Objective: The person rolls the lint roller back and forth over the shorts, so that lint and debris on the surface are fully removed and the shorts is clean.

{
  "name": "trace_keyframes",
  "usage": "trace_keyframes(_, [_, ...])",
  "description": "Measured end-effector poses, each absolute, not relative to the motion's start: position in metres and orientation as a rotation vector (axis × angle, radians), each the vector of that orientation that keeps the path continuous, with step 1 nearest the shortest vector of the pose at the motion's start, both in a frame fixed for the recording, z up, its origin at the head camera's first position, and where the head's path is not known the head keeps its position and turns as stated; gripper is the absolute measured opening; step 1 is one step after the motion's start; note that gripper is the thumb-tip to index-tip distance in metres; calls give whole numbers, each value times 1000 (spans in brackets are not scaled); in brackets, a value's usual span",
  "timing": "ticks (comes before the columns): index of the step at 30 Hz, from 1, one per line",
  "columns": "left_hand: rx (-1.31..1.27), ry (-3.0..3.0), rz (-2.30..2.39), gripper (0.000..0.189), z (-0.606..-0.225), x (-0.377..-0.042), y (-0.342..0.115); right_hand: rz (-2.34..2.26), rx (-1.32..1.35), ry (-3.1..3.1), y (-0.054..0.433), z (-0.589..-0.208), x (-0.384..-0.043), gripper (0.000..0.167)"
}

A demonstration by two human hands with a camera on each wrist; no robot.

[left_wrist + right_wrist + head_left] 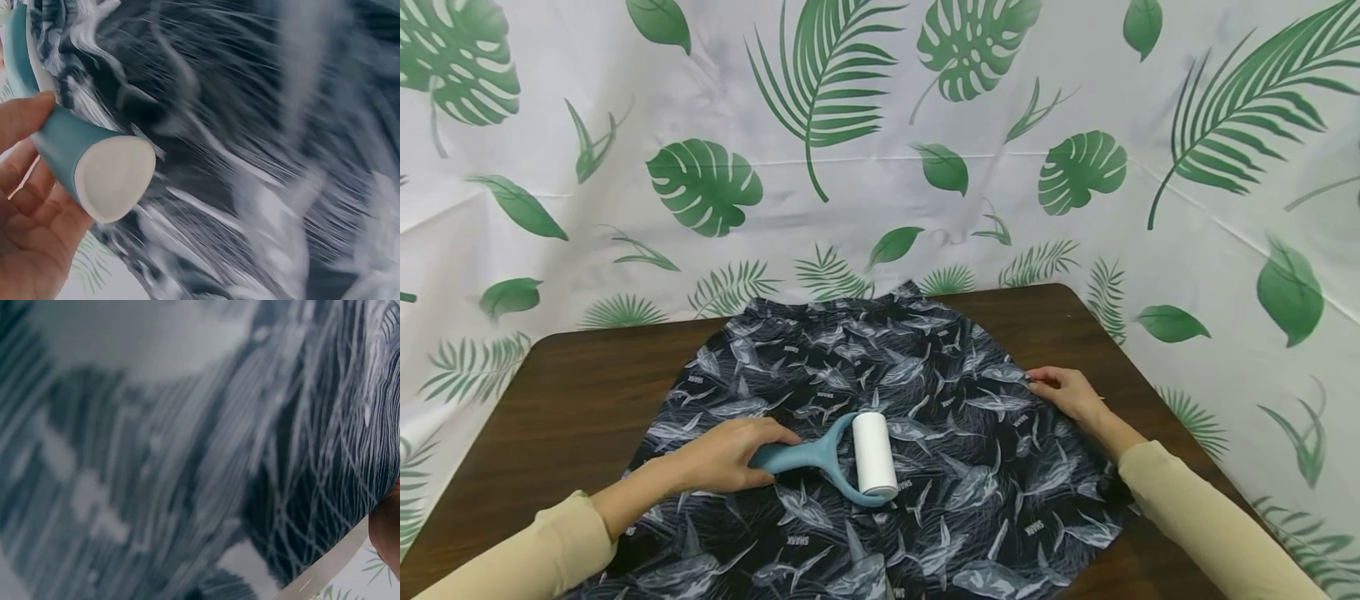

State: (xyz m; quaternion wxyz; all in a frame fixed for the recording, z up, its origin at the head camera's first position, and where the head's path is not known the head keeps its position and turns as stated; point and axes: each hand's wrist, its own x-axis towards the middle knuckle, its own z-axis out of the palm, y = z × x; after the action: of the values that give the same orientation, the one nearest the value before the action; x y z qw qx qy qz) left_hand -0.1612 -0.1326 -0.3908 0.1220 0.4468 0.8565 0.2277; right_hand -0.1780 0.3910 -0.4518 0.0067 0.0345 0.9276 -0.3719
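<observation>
Dark shorts [917,367], printed with grey sharks and the word SHARK, lie spread over the table with the waistband at the far side. My left hand [730,457] grips the blue handle of a lint roller [875,454], whose white roll lies over the middle of the shorts. In the left wrist view, fingers and thumb wrap the lint roller's handle [75,140], its pale end facing the camera. On the right, my right hand [1067,396] pinches the side edge of the shorts between thumb and fingers. Only a bit of that hand [385,534] enters the right wrist view; its fingertips are hidden there.
A dark brown wooden table [580,375] shows on both sides of the shorts. Behind it and along the right hangs a white cloth [865,225] with green leaf prints, close to the table's edges.
</observation>
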Motion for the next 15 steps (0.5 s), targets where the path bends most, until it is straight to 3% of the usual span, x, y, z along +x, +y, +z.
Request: trace_keyframes(15, [1278,2548,724,48,-398,-163,-238,-1110,63,2933,392,-451,-178,30])
